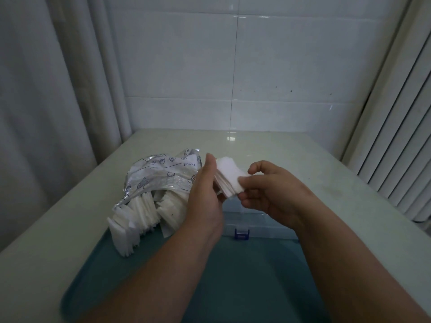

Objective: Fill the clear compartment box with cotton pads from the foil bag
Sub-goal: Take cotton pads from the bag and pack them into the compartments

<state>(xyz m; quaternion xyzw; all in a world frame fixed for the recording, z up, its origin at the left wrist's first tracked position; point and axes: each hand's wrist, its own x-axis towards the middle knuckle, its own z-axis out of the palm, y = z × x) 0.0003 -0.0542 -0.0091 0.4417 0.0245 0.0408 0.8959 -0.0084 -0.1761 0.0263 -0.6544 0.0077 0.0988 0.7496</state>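
A stack of white square cotton pads [229, 177] is held in the air between the two hands, its edges fanned slightly. The left hand [205, 190] stands upright against the stack's left face and holds it, fingers pointing up; its thumb is hidden. The right hand [272, 185] pinches the stack's near right corner between thumb and curled fingers. Directly below the hands lies one clear plastic compartment box [247, 220], mostly hidden by them, with a single small blue latch [241, 234] on its near edge. Just left of the left hand sits one crumpled silver foil bag [161, 173] with printed markings, its mouth open toward the viewer. Many loose white pads [130, 227], too many to count, spill from it in upright rows. Box, bag and spilled pads rest on one teal tray [233, 276], which lies on a pale, glossy desk [291, 155]. Behind the desk is a white tiled wall [256, 66], with a pale pleated curtain [46, 89] at left and white slatted blinds [401, 136] at right.
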